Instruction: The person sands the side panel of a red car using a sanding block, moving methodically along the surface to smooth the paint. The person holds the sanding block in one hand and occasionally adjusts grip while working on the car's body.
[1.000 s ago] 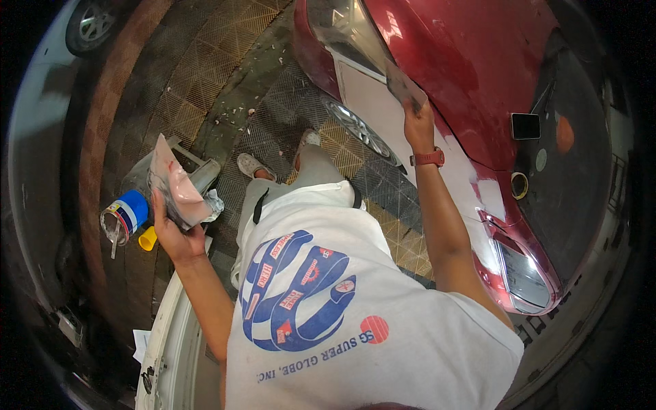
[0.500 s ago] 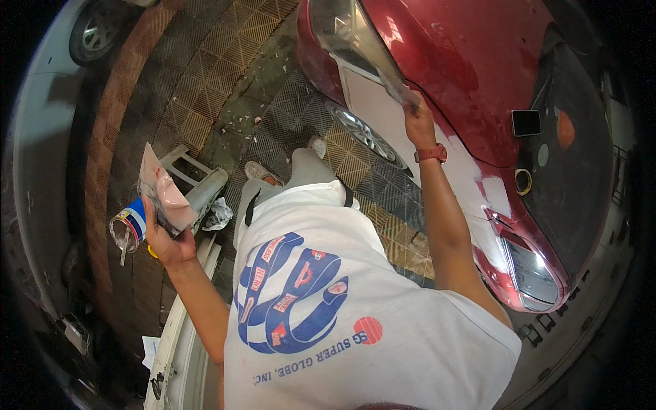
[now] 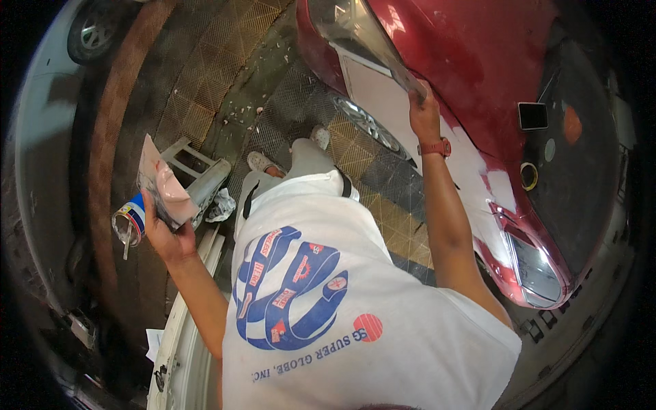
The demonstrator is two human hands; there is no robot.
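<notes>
My left hand [image 3: 171,240] grips a thin board [image 3: 147,167] from below, its fingers behind and thumb at the edge. A thick mound of pink body filler [image 3: 172,190] lies on that board. At the right, my right hand [image 3: 425,119] is closed on a thin greyish flat piece [image 3: 414,86], whose kind I cannot make out. It is at the upper edge of the pale-coated fender [image 3: 372,89] of a red car [image 3: 465,75], close to the headlight [image 3: 352,31]. My fingertips are partly hidden.
An open can [image 3: 128,224] with a stick in it stands beyond my left hand. Near it lie a pale bumper-like part [image 3: 208,181] and crumpled paper [image 3: 221,205]. A phone [image 3: 533,116] and a tape roll [image 3: 528,176] rest on the car. Another car [image 3: 51,102] stands far left.
My right hand has shifted slightly right and lower along the fender's upper edge, still holding the flat piece. The left hand with the board stays nearly in place.
</notes>
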